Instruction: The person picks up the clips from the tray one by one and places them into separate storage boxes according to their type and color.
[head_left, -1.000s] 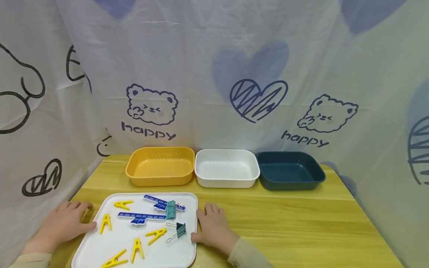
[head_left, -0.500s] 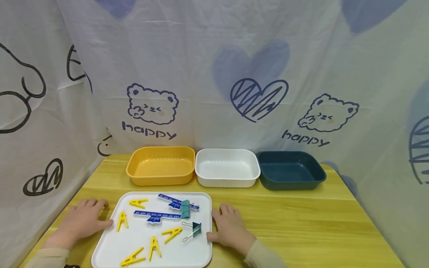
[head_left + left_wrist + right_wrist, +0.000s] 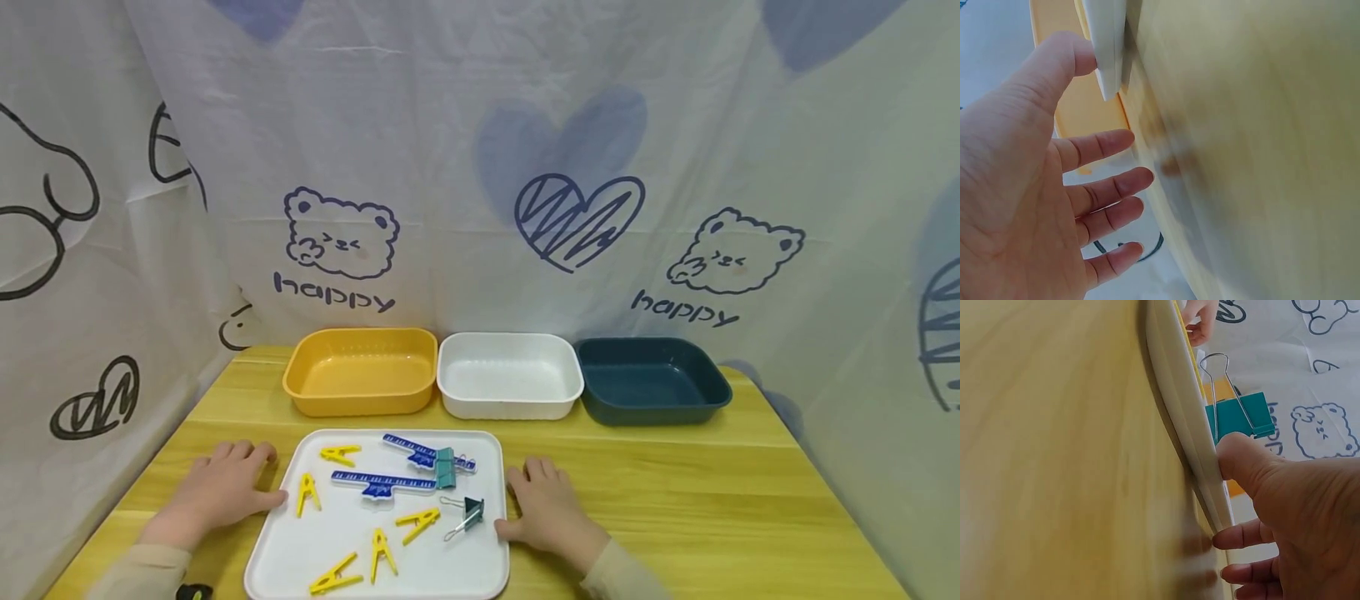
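A white tray (image 3: 281, 575) lies on the wooden table between both hands. At its left edge is my left hand (image 3: 217, 492), thumb against the rim and fingers spread out, as the left wrist view shows. My right hand (image 3: 547, 510) has its thumb at the right rim, with its fingers stretched along that side. On the tray lie several yellow clothespins (image 3: 420, 523), two blue ruler-shaped clips (image 3: 352, 477), a teal binder clip (image 3: 446, 468) overlapping them, and a dark green binder clip (image 3: 472, 511). A teal binder clip (image 3: 1241, 415) stands large in the right wrist view.
Behind the tray, a yellow bin (image 3: 360, 404), a white bin (image 3: 510, 409) and a dark blue-green bin (image 3: 652, 415) stand side by side along the table's (image 3: 697, 500) back edge. A printed cloth (image 3: 465, 283) hangs behind them. A small black object (image 3: 195, 592) shows by the left sleeve.
The tray with its clips has slid to the right across the table, and both hands have moved right along with it. The three bins have stayed in place.
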Available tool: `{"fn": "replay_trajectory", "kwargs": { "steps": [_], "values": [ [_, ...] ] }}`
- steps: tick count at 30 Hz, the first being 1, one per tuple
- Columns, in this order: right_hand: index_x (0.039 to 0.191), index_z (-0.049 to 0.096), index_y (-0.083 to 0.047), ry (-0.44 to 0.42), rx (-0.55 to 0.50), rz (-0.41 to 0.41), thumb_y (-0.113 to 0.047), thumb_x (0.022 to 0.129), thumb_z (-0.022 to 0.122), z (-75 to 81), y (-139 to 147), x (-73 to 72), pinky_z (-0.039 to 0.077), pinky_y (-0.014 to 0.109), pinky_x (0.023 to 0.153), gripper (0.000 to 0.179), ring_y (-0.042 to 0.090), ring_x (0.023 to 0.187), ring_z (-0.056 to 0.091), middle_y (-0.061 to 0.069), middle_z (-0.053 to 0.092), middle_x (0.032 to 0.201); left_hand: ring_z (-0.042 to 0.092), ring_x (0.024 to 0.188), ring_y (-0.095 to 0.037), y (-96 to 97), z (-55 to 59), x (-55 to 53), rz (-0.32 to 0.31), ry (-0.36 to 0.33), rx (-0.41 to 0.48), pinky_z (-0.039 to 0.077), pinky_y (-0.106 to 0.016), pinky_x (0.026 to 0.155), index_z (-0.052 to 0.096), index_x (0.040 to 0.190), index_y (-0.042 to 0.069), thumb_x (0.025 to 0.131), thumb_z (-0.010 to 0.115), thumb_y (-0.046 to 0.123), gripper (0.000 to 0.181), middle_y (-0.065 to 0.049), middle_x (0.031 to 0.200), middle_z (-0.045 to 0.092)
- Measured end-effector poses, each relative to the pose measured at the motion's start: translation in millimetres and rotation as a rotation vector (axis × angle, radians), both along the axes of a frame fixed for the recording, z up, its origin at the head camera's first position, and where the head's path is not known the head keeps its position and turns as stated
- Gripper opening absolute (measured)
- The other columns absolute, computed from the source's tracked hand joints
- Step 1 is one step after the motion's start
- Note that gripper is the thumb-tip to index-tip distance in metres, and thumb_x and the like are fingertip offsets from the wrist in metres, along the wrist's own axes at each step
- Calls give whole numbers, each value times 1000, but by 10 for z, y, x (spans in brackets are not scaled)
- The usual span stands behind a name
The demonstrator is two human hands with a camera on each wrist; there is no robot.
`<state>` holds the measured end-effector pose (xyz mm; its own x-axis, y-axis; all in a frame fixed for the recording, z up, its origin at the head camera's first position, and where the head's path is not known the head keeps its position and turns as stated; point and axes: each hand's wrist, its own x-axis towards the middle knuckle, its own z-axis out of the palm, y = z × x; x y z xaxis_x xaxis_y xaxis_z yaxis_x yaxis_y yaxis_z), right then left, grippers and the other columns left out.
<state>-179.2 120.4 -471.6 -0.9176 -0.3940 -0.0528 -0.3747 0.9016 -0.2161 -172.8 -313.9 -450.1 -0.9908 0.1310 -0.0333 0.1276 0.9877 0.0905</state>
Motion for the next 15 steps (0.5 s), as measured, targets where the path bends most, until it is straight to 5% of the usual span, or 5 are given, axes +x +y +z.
{"fn": "replay_trajectory", "kwargs": {
  "steps": [15],
  "values": [
    [88,50,-18,-4,-18,-87,-51,70,77,-13,416,26,31,36,72,46,22,88,37,3,40,90,52,100,-32,461,71,-17,-47,-26,16,43,-54,80,59,109,14,78,71,56,54,-9,104,58]
  ]
}}
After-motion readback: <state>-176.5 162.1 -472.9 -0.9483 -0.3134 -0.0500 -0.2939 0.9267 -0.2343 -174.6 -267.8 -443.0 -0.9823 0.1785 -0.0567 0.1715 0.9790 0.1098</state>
